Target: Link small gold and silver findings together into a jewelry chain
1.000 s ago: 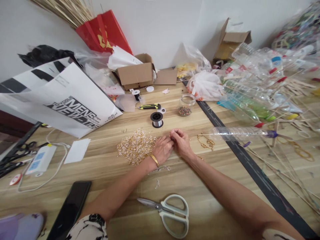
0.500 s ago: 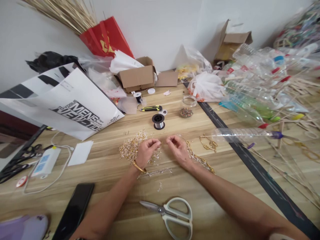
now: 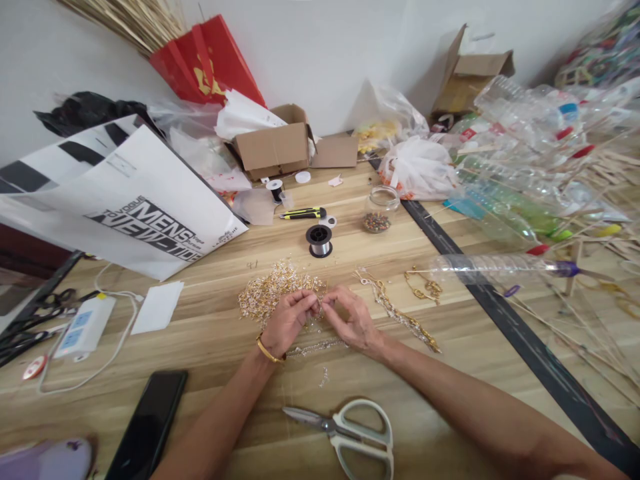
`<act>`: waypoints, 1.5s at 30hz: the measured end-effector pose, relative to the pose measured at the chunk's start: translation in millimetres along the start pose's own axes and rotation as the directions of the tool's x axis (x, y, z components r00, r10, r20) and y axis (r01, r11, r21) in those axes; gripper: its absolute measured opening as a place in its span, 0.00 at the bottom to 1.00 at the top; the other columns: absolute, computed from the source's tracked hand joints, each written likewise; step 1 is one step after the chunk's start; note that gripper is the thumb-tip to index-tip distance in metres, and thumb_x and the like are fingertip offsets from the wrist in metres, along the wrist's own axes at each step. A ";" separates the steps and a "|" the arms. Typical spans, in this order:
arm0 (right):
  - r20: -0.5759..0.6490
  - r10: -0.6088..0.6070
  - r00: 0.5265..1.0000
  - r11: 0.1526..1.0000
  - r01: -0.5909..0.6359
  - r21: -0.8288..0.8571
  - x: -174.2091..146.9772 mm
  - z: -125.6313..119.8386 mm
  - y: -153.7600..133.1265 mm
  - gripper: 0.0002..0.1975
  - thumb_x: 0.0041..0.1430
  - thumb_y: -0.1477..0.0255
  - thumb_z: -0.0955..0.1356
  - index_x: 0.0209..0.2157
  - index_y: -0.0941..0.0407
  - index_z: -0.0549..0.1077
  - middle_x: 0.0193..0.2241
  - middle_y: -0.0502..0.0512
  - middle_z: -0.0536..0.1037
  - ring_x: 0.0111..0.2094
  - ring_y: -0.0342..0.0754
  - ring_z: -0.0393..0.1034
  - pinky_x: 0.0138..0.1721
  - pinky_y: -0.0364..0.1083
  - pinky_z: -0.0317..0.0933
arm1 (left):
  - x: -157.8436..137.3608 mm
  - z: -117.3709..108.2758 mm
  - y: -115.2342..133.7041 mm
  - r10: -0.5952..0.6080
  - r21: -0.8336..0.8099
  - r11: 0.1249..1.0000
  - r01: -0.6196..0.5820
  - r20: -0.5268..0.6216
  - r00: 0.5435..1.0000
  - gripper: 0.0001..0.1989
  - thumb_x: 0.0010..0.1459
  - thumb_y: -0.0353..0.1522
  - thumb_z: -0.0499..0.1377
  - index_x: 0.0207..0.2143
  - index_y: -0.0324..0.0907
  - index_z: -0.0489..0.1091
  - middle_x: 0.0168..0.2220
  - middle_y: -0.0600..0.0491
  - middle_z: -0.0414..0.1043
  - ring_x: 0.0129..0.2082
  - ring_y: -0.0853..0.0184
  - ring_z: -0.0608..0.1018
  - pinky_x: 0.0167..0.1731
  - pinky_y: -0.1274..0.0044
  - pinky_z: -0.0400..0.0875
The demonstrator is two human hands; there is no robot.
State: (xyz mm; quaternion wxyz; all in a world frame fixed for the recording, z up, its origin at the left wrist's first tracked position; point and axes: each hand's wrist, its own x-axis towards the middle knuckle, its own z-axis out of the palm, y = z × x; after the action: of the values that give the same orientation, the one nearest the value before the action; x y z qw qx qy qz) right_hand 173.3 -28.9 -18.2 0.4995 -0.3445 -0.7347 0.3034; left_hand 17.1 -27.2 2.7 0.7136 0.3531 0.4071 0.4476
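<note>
Well, we see the wooden table [image 3: 270, 447] first, the biggest thing here. Near its front edge we spot the white-handled scissors [image 3: 331, 427], lying loose with no hand on them. Up past them sits the shiny gold and white pile [image 3: 270, 293], just behind our left hand. Off to our right lies the long gold and silver chain [image 3: 386, 303]; half a second ago our right hand hid part of it, and now more of it shows. Next come our hands, and here is the big change: the left hand [image 3: 290, 320] and right hand [image 3: 353, 320] had a gap between them, and now their fingertips meet. On each hand the thumb and first finger pinch, with the other fingers curled. To us, that means both hands are busy at one little spot. The silver chain [image 3: 320, 346] lies just below them, and the black spool [image 3: 319, 241] stands farther back. Smallest of all is the tiny piece [image 3: 321, 307] in our fingertips, by the pile's right edge; we can't tell what it is.
</note>
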 end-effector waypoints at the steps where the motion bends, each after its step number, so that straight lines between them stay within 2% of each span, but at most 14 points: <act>1: 0.005 -0.014 1.000 1.000 0.014 -0.008 -0.5 -0.1 1.3 0.04 0.60 0.74 0.63 0.33 0.55 0.68 0.27 0.52 0.72 0.31 0.45 0.66 0.34 0.45 0.61 | 0.0 -0.5 -0.7 -0.006 -0.011 1.000 0.006 0.002 1.000 0.10 0.47 0.33 0.66 0.23 0.35 0.70 0.22 0.54 0.68 0.25 0.73 0.70 0.30 0.79 0.64; 8: 0.033 -0.059 0.998 0.997 0.061 -0.053 -4.2 0.4 8.7 0.03 0.60 0.74 0.63 0.34 0.54 0.67 0.28 0.53 0.73 0.32 0.47 0.66 0.35 0.47 0.61 | 1.9 -3.9 -6.4 -0.046 -0.068 0.997 0.046 0.003 0.999 0.09 0.47 0.32 0.66 0.24 0.34 0.71 0.22 0.54 0.68 0.24 0.73 0.70 0.29 0.79 0.63; 45: 0.070 -0.060 0.996 0.992 0.067 -0.106 -2.7 -0.2 9.9 0.03 0.59 0.74 0.62 0.33 0.55 0.66 0.28 0.53 0.72 0.31 0.47 0.65 0.34 0.46 0.59 | 1.5 -2.8 -7.7 -0.040 -0.060 0.997 0.040 0.002 0.999 0.09 0.47 0.32 0.66 0.23 0.35 0.71 0.22 0.54 0.69 0.24 0.73 0.70 0.29 0.79 0.63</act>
State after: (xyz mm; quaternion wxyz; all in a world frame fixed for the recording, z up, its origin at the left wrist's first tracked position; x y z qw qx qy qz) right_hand 176.2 -25.4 -27.4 0.4648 -0.3374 -0.7768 0.2584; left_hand 17.7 -28.2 -5.5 0.7329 0.3235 0.4002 0.4450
